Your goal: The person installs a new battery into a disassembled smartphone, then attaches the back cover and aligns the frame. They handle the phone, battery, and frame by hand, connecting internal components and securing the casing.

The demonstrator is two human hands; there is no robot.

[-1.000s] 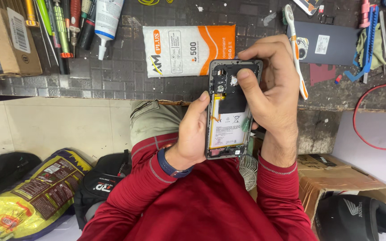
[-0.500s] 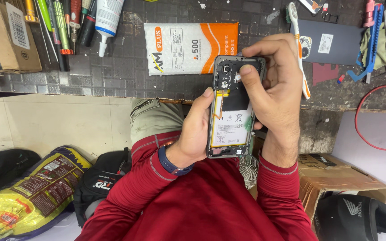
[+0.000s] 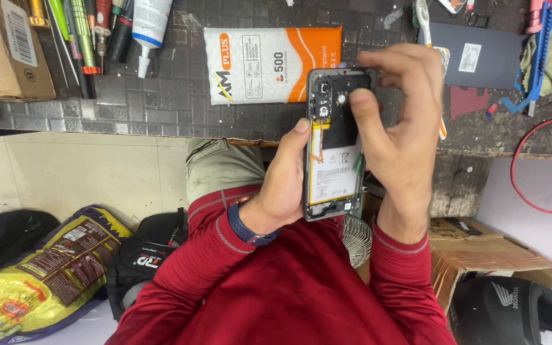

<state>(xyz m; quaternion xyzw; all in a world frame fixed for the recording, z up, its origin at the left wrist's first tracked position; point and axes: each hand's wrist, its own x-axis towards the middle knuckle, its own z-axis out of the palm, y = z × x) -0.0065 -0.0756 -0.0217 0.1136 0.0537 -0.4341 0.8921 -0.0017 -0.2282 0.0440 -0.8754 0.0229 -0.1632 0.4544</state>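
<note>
My left hand (image 3: pixel 285 185) grips an opened smartphone (image 3: pixel 335 172) from its left edge, back side up, with the white battery and dark inner boards showing. My right hand (image 3: pixel 407 134) is at the phone's upper right. Its thumb presses on the dark plate near the camera, and its fingers arch above the top edge. Both hands hover over the front edge of a dark tiled workbench (image 3: pixel 174 108). I cannot tell whether anything small is pinched under the thumb.
An orange and white pouch (image 3: pixel 263 64) lies on the bench behind the phone, with a dark back cover (image 3: pixel 480 57) to its right. Screwdrivers (image 3: pixel 78 38), a glue tube (image 3: pixel 150 25) and a cardboard box (image 3: pixel 4 51) sit at the left. A red wire (image 3: pixel 531 179), a carton (image 3: pixel 493 255), a helmet (image 3: pixel 512 313) and bags (image 3: pixel 46 275) surround my lap.
My right thumb has slid onto the plate beside the camera and the fingers have lifted off the phone's top edge. My left hand's grip on the phone is unchanged.
</note>
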